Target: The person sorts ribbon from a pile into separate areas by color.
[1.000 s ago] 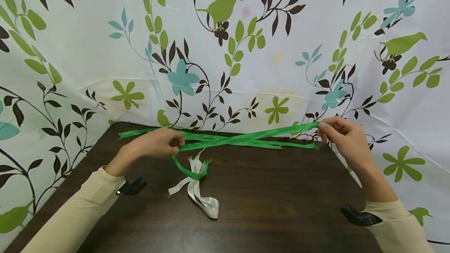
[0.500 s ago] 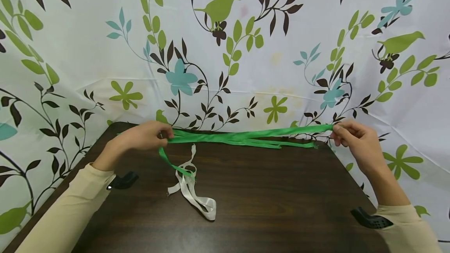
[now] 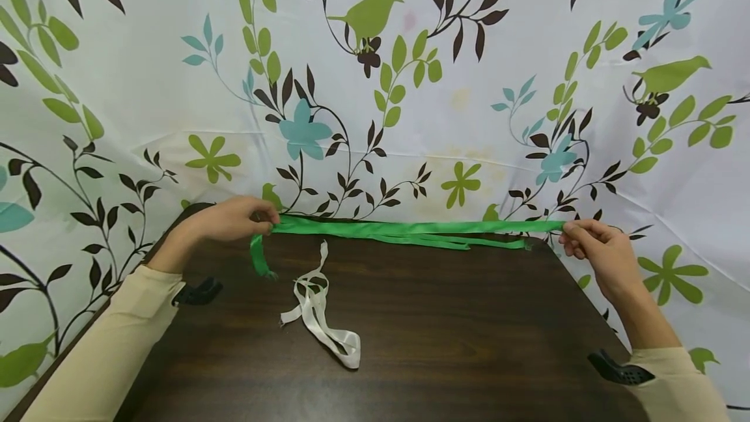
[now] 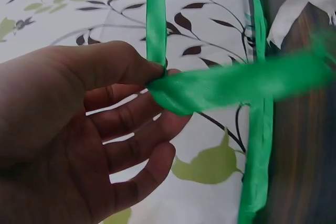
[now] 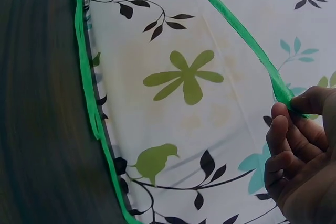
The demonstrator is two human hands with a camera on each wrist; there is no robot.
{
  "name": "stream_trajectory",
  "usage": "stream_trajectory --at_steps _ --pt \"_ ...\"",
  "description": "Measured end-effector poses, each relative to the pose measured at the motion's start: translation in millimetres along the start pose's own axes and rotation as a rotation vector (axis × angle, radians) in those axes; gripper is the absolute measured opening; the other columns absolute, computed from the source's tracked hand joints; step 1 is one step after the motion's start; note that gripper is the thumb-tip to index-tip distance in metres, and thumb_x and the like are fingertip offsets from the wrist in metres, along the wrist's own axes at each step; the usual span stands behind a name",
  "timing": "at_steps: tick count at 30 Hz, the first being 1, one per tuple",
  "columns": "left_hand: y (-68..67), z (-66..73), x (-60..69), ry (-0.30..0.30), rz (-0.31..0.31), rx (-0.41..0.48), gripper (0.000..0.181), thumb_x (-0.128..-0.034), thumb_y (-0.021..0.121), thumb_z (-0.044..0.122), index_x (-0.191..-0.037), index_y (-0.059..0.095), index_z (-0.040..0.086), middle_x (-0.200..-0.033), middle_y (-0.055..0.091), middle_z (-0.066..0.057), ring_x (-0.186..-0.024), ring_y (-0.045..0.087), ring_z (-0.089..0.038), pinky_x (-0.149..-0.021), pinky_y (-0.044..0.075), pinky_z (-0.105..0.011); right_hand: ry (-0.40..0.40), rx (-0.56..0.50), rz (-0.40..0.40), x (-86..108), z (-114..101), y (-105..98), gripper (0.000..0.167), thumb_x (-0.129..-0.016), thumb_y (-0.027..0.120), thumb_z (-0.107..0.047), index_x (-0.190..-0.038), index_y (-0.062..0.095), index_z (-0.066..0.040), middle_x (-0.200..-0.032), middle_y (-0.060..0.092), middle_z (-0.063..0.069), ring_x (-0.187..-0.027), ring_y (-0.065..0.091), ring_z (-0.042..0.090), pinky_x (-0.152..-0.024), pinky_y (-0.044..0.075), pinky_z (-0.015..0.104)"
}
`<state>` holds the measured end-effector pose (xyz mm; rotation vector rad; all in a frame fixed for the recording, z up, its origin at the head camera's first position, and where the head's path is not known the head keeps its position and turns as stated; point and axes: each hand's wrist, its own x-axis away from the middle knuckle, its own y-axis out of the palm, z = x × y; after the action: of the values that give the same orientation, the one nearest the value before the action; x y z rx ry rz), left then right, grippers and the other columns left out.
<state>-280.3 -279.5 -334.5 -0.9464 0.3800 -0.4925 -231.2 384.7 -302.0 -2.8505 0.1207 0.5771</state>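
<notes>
A green ribbon [image 3: 422,228] stretches nearly level between the two hands, above the far edge of the table. My left hand [image 3: 237,219] pinches it between thumb and fingers, and a loose end hangs below that hand; the left wrist view shows this tail [image 4: 226,85] swinging out, blurred. At the other end, my right hand [image 3: 600,249] pinches the ribbon's tip between thumb and forefinger, also plain in the right wrist view [image 5: 302,145]. Behind and under the held ribbon, more green ribbons [image 3: 445,240] lie along the table's back edge, partly covered by it.
A tangled white ribbon [image 3: 319,311] lies on the dark wooden table [image 3: 469,344], left of the middle. A white cloth [image 3: 457,103] printed with leaves, birds and flowers hangs behind the table and at both sides.
Both hands have moved apart, left hand leftward and away, right hand outward, drawing the green ribbon straight. Its loose tail has come off the white ribbon, which now lies uncovered.
</notes>
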Motion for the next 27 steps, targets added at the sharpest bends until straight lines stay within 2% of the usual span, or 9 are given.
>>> stream_trajectory --at_steps 7,12,16,20,27 --pt "-1.2 -19.2 1.5 -0.044 -0.001 0.079 0.016 -0.1019 0.061 0.009 -0.115 0.068 0.002 -0.095 0.066 -0.004 -0.082 0.06 -0.019 -0.072 0.049 -0.039 0.06 -0.036 -0.013 -4.2 17 -7 0.015 -0.1 0.067 -0.011 -0.098 0.072 0.003 -0.08 0.071 0.009 -0.064 0.064 0.016 -0.056 0.05 0.022" --pt "-1.5 -33.5 3.2 -0.071 -0.001 0.126 0.017 -0.1033 0.06 0.011 -0.115 0.067 0.0 -0.091 0.065 -0.007 -0.081 0.061 -0.024 -0.064 0.05 -0.04 0.133 0.005 -0.015 -3.4 34 -10 0.016 -0.102 0.067 -0.016 -0.099 0.073 -0.002 -0.081 0.071 0.006 -0.065 0.063 0.015 -0.057 0.05 0.023" --pt "-2.5 -48.0 5.5 -0.094 0.008 0.165 0.018 -0.1044 0.06 0.014 -0.113 0.066 -0.001 -0.095 0.066 -0.008 -0.085 0.064 -0.025 -0.068 0.052 -0.039 0.182 -0.008 -0.036 -2.4 47 -12 0.016 -0.102 0.066 -0.018 -0.101 0.073 -0.003 -0.083 0.072 0.005 -0.068 0.065 0.013 -0.062 0.053 0.023" --pt "-3.3 -62.2 6.0 -0.109 0.04 0.191 0.023 -0.1046 0.061 0.017 -0.113 0.067 -0.003 -0.095 0.067 -0.008 -0.085 0.065 -0.024 -0.076 0.052 -0.037 0.228 -0.019 -0.063 -6.0 64 -13 0.017 -0.103 0.065 -0.02 -0.103 0.073 -0.005 -0.084 0.071 0.004 -0.069 0.063 0.012 -0.061 0.05 0.023" --pt "-1.8 -70.3 6.2 -0.177 0.108 0.215 0.028 -0.1032 0.064 0.021 -0.114 0.067 -0.005 -0.095 0.068 -0.01 -0.084 0.066 -0.026 -0.076 0.052 -0.039 0.285 -0.123 -0.118 -8.0 101 -17 0.018 -0.105 0.061 -0.015 -0.101 0.075 -0.005 -0.083 0.07 0.003 -0.069 0.061 0.012 -0.06 0.045 0.024"
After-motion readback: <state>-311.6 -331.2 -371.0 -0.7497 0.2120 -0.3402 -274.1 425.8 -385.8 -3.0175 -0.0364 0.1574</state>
